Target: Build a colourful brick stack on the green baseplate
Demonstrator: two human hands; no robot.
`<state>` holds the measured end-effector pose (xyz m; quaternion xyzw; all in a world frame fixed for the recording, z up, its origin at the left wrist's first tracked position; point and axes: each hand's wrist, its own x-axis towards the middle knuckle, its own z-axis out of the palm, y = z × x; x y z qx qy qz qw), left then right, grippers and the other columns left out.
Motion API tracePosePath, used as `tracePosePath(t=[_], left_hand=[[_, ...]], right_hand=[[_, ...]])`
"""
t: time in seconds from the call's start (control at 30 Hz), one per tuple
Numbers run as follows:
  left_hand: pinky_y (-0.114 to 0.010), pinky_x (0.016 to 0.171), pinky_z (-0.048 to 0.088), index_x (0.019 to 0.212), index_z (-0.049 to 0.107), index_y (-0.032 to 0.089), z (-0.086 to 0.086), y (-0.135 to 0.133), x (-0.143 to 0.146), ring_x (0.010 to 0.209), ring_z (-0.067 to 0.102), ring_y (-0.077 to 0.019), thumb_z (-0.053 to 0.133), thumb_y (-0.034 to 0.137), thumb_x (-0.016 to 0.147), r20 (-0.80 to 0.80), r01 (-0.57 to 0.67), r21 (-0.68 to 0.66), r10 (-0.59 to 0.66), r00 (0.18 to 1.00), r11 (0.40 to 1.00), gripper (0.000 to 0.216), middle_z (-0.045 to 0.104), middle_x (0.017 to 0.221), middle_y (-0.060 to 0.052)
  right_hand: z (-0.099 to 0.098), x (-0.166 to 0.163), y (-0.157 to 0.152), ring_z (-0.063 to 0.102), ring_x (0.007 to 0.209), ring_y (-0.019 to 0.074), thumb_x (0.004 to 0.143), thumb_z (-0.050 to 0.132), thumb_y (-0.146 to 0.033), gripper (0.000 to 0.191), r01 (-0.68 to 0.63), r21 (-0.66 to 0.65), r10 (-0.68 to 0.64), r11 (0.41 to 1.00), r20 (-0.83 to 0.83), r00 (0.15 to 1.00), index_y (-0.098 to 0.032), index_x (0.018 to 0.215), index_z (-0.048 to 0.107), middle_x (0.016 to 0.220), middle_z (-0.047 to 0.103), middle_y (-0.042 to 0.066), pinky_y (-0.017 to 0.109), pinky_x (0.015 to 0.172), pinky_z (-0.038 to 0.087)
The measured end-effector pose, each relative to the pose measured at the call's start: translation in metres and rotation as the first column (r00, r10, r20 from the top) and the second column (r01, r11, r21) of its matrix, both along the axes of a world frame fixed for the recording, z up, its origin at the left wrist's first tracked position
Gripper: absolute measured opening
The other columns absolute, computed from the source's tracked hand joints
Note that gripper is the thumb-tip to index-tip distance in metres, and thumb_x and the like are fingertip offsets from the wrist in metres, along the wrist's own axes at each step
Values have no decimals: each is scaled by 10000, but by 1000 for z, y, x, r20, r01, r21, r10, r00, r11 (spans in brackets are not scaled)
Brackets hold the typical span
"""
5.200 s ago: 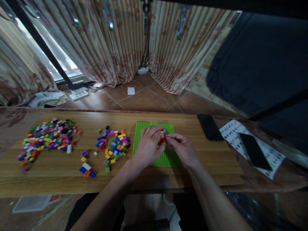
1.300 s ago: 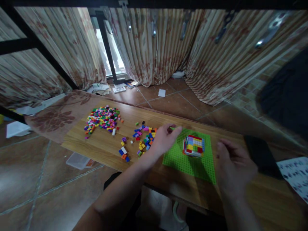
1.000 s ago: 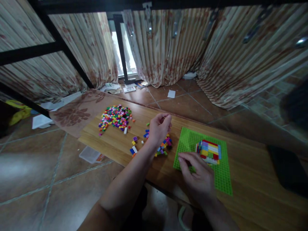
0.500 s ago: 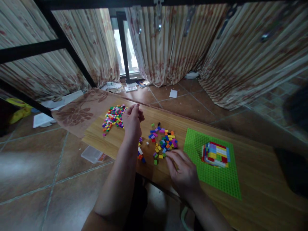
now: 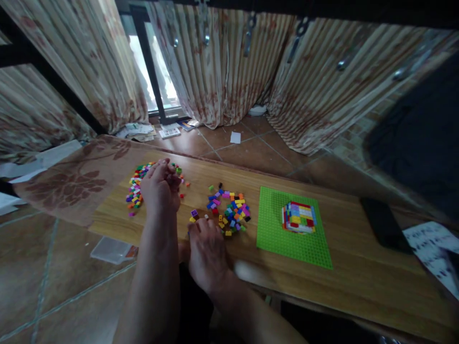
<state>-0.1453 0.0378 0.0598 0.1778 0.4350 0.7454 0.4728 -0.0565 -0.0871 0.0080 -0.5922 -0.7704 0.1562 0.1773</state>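
Note:
My left hand [image 5: 161, 188] rests over the big pile of small coloured bricks [image 5: 135, 188] at the left of the wooden table [image 5: 358, 282]; its fingers are curled into the pile and what they hold is hidden. My right hand [image 5: 206, 248] lies near the table's front edge with its fingertips bent down onto a few loose bricks [image 5: 194, 213], beside the smaller brick heap [image 5: 229, 212]. To the right, a multicoloured brick block [image 5: 299, 217] stands on the green baseplate [image 5: 287, 241], untouched by either hand.
A black phone [image 5: 385, 224] and a printed sheet [image 5: 435, 251] lie at the table's right end. A brown patterned cloth [image 5: 68, 181] covers the left end. Striped curtains [image 5: 222, 62], a window and scattered papers [image 5: 138, 131] are on the tiled floor behind. A clear plastic box [image 5: 111, 249] lies below.
Both hands have left the brick block on the baseplate and moved left: the left hand to the big pile, the right hand past the smaller heap to the loose bricks in front.

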Motion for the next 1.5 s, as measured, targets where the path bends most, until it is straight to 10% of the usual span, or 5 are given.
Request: tracePosePath(t=[0.57,0.8,1.0,1.2,1.5], left_hand=[[-136,434,401,758,642,146,-2,0,13,451,466,-33,693,187,640,-30,78,-4,-78,996,997,135,546,580,53],[-150,464,401,781,651,140,-2,-2,30,482,486,-44,744,247,606,-200,224,-8,-221,954,974,226,582,621,39],[-189,510,402,820,680,145,-20,-32,99,535,503,-70,731,291,678,-380,592,-64,-569,730,803,209,613,681,16],[-217,523,378,776,669,158,-52,-62,165,549,470,-93,631,255,775,-509,824,-139,-753,417,549,104,556,613,22],[-236,645,452,897,685,156,-49,-74,175,692,559,-122,659,280,810,-551,884,-110,-768,326,454,154,637,759,-17]], right_hand=[[-24,27,13,545,860,227,962,490,-147,185,-42,243,8,969,139,990,-170,1029,660,905,629,71,352,766,482],[8,66,3,614,904,182,944,410,-61,344,79,210,-21,975,-266,964,-194,1200,596,1056,628,82,305,783,528],[18,150,-27,672,755,151,965,479,-265,203,368,6,-272,930,-663,698,-230,1031,668,916,679,39,274,637,564],[0,217,-43,648,565,158,874,622,-415,249,668,-162,-502,727,-789,354,-187,952,686,703,697,28,272,489,542],[-10,235,-39,648,636,129,937,545,-347,203,590,102,-392,801,-655,646,-221,991,695,856,708,25,274,596,540]])
